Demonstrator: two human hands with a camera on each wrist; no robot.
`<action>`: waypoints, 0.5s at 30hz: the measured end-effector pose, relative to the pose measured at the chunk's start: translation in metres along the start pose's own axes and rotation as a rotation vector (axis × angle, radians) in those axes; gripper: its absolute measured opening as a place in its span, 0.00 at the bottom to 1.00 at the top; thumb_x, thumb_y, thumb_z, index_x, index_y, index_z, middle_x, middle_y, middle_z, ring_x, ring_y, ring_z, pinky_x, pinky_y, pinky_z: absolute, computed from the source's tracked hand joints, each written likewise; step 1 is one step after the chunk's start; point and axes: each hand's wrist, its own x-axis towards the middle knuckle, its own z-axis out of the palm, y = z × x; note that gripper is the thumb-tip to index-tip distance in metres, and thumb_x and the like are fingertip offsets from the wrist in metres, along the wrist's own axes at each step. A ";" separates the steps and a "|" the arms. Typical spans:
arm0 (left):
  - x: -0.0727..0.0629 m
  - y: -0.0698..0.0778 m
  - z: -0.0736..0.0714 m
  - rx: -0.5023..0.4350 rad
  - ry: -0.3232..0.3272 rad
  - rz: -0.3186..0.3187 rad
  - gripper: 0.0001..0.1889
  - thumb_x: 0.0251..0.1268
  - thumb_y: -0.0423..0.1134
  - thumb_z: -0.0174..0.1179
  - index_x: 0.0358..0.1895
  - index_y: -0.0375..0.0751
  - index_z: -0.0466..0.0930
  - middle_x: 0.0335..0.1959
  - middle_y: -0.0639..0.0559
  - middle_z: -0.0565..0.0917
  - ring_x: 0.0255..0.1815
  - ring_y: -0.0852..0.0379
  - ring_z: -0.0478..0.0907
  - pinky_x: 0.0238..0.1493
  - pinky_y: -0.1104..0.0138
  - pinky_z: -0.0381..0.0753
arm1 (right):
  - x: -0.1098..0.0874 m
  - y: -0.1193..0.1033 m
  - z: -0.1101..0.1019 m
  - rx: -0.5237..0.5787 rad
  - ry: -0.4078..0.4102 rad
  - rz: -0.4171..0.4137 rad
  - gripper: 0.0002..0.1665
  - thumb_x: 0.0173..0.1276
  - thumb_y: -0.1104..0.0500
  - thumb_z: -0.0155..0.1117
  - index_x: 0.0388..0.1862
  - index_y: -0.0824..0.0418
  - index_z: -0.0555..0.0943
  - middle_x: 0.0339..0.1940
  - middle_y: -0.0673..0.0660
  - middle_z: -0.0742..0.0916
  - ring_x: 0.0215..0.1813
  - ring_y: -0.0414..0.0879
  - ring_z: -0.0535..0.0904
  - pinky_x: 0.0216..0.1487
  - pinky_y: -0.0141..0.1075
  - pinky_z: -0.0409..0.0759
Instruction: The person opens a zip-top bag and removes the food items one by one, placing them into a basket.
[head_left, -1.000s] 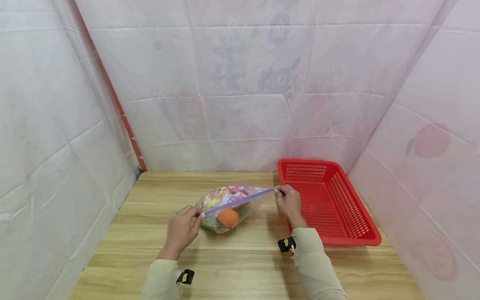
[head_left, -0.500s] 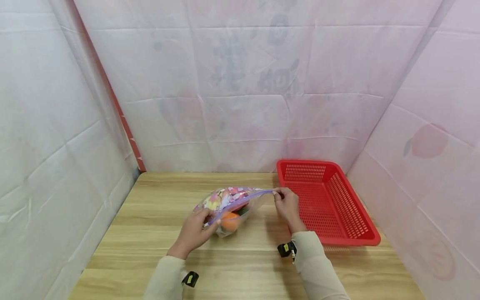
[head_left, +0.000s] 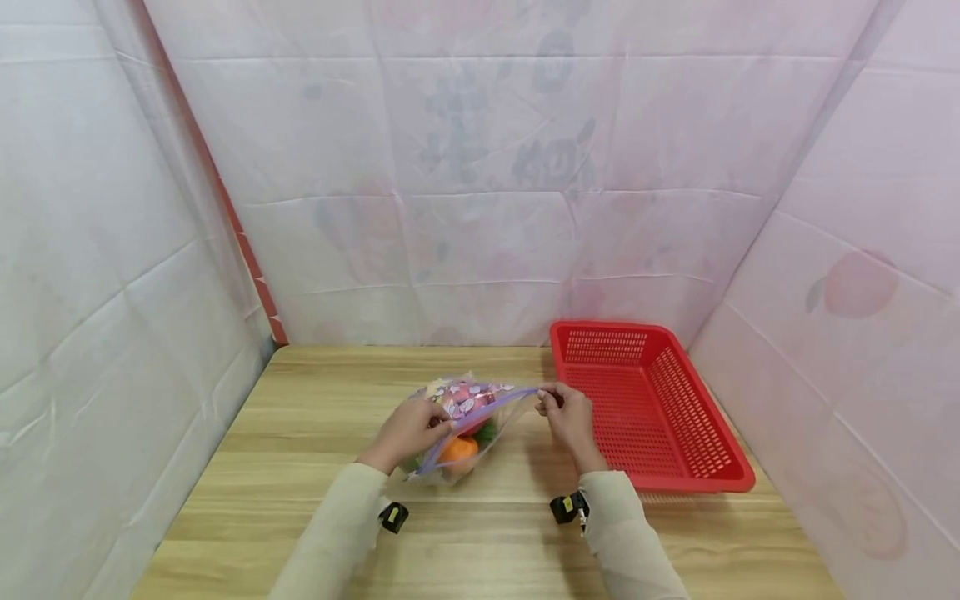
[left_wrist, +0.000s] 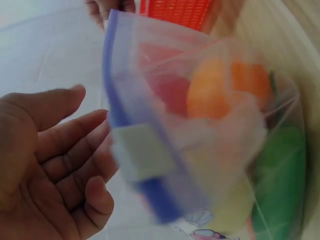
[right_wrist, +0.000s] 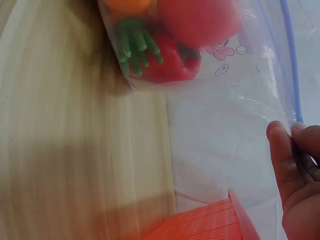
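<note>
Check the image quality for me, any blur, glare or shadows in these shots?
Head view: fairly even light, with a soft shadow on the table just left of the right hand; left wrist view: the zip bag looks hazy, its white slider smeared by blur; right wrist view: small bright glints on the bag's clear film, plus dark, soft-edged shadows across the wood.
</note>
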 end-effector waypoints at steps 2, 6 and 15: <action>0.003 -0.001 0.003 -0.034 -0.049 -0.016 0.06 0.59 0.39 0.62 0.29 0.41 0.84 0.20 0.60 0.78 0.19 0.65 0.68 0.22 0.71 0.71 | -0.001 0.001 0.003 0.017 0.005 -0.002 0.04 0.62 0.71 0.60 0.34 0.71 0.82 0.26 0.64 0.84 0.27 0.50 0.82 0.28 0.31 0.80; 0.006 0.001 0.011 -0.066 -0.098 -0.053 0.06 0.55 0.40 0.65 0.30 0.41 0.84 0.23 0.59 0.80 0.21 0.66 0.70 0.23 0.72 0.72 | -0.001 0.004 0.007 0.059 0.017 -0.004 0.04 0.61 0.73 0.60 0.33 0.72 0.82 0.24 0.63 0.84 0.26 0.50 0.82 0.27 0.31 0.80; 0.007 0.004 0.018 0.037 0.001 -0.023 0.06 0.54 0.32 0.62 0.24 0.45 0.75 0.19 0.60 0.73 0.19 0.64 0.66 0.20 0.71 0.68 | -0.005 0.002 0.011 0.009 0.016 0.005 0.05 0.63 0.71 0.59 0.36 0.70 0.82 0.26 0.61 0.84 0.28 0.49 0.83 0.28 0.31 0.80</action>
